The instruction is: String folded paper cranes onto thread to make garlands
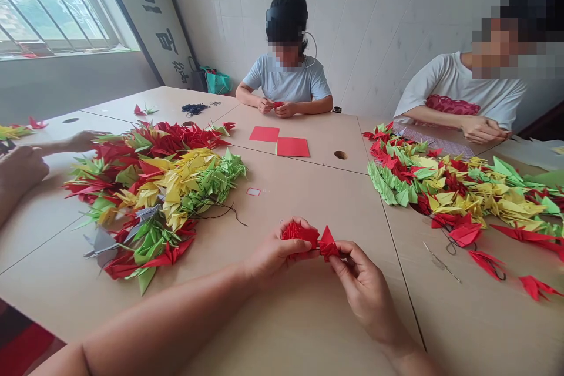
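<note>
While folded red papers (296, 231) are clasped in the left hand (282, 254), a red origami piece (326, 245) is pinched just beside them by the right hand (365, 283). Multicoloured origami cranes (185, 179) are heaped beyond the left hand, leftward.

two red paper rectangles (264, 133) (293, 147), two large folded-paper heaps (180, 179) (462, 183).

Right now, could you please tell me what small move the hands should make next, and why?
Probably ease the right hand toward the left hand: it pinches one red paper piece right beside the red paper bundle the left holds.
</note>
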The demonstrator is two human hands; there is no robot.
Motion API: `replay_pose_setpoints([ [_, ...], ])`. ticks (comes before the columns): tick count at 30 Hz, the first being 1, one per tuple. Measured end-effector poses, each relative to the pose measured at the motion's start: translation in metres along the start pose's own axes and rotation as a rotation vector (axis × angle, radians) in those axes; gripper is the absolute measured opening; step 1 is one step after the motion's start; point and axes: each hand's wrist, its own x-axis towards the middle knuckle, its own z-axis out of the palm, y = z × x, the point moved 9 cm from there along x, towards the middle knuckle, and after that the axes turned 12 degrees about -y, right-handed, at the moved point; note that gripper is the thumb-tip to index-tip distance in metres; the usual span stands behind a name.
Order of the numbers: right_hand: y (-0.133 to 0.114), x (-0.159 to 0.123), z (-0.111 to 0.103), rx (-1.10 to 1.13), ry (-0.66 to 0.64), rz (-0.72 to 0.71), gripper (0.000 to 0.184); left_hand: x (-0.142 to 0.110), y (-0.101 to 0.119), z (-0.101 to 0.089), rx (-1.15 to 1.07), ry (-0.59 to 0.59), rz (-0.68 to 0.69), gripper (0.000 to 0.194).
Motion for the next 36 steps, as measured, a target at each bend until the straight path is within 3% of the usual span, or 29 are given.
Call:
replay_pose_setpoints([
  [5,0.009,0.001,0.000,0.015,0.000,0.071,0.022,0.000,0.003,0.000,0.074,0.000,0.028,0.025],
  [17,-0.009,0.000,0.006,-0.106,-0.053,-0.110,0.014,0.001,0.006,-0.007,0.236,0.037,0.030,0.026],
  [23,-0.015,0.000,0.008,-0.168,-0.080,-0.145,0.012,0.002,0.007,-0.004,0.203,0.022,0.043,0.027],
  [32,0.000,-0.004,0.008,-0.150,-0.040,-0.020,0.017,0.002,0.004,-0.005,0.202,0.031,0.007,0.023],
  [36,0.001,-0.004,0.009,-0.129,-0.047,-0.027,0.021,0.002,0.003,0.003,0.276,-0.032,0.013,0.020],
])
